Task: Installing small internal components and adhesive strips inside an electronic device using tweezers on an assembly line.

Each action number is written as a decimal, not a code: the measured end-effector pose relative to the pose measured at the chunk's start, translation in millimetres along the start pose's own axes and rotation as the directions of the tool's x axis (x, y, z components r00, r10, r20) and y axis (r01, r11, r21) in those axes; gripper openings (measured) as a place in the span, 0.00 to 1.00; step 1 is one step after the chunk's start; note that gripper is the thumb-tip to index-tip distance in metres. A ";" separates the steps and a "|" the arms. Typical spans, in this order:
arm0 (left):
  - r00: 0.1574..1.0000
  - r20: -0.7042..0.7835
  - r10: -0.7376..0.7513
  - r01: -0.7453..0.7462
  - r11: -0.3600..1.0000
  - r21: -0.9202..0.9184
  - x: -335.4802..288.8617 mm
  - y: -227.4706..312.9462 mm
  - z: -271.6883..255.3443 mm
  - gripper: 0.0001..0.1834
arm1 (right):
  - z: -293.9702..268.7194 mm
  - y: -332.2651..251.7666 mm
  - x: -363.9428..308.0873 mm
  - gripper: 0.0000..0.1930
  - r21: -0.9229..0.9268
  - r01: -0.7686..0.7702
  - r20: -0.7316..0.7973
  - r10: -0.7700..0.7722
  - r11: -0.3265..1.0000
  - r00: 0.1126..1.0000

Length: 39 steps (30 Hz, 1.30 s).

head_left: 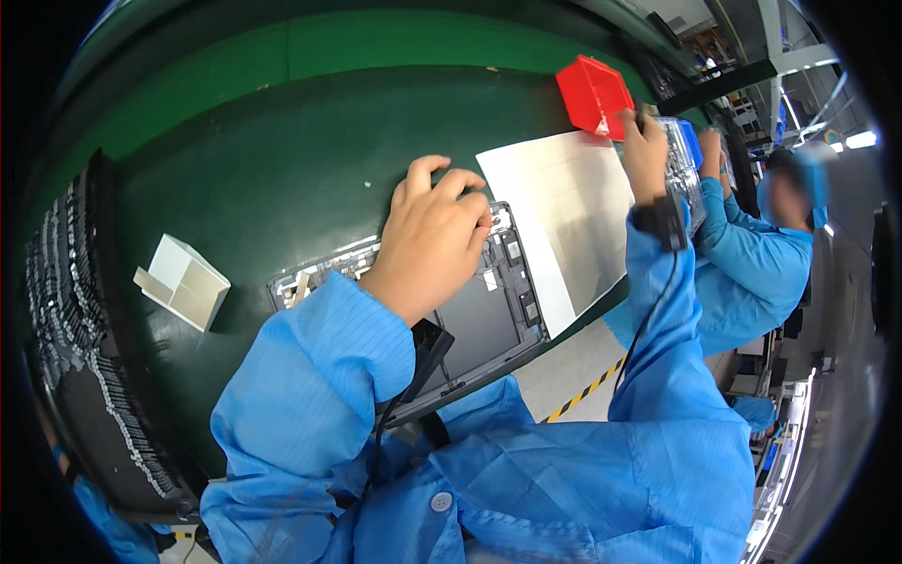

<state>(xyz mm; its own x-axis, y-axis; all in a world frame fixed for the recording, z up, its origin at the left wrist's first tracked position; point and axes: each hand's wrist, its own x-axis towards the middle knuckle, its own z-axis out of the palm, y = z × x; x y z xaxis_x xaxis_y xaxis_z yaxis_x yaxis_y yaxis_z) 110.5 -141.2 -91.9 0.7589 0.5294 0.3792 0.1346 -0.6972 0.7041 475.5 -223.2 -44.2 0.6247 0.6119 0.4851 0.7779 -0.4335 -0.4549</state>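
My left hand (432,240) is over a dark grey laptop chassis (479,334) that lies on the green table near its front edge. Its fingers are bent and spread apart, with the fingertips by the chassis's far edge, and nothing shows in its grasp. Beneath the palm, part of the chassis is hidden. At the right, my right hand (646,160) is raised beside a red plastic bin (590,94). Its fingers are closed around a small dark thing, mostly hidden, whose kind I cannot make out. A white sheet (564,207) lies between the chassis and the bin.
A small white folded box (188,282) stands left on the green table (282,160). Farther left is a black tray (108,423) with rows of small dark parts. A clear tray (684,169) lies beyond my right hand, where a co-worker in blue (752,254) sits.
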 end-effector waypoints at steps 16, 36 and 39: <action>1.000 0.001 0.014 -0.014 1.000 0.027 0.8 -0.3 -2.1 0.04 | 0.7 -136.3 -160.6 0.06 0.522 -0.261 0.524 -0.063 0.812 0.849; 0.988 -0.064 -0.140 0.125 0.972 -0.196 2.4 4.7 -11.7 0.21 | 2.5 -132.0 -153.9 0.12 0.401 0.630 0.290 -0.745 0.665 0.601; 0.985 -0.056 -0.164 0.148 0.964 -0.222 1.9 2.6 -12.9 0.21 | 3.7 -131.4 -152.9 0.13 0.362 0.698 0.265 -0.786 0.618 0.558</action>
<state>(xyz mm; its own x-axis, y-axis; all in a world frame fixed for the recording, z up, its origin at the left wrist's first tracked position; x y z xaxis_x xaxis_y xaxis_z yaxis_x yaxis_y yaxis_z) 104.0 -135.9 -81.6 0.6894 0.6630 0.2917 0.1005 -0.4864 0.8679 277.6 -257.3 -61.4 -0.2810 0.8579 0.4302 0.8920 0.3989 -0.2128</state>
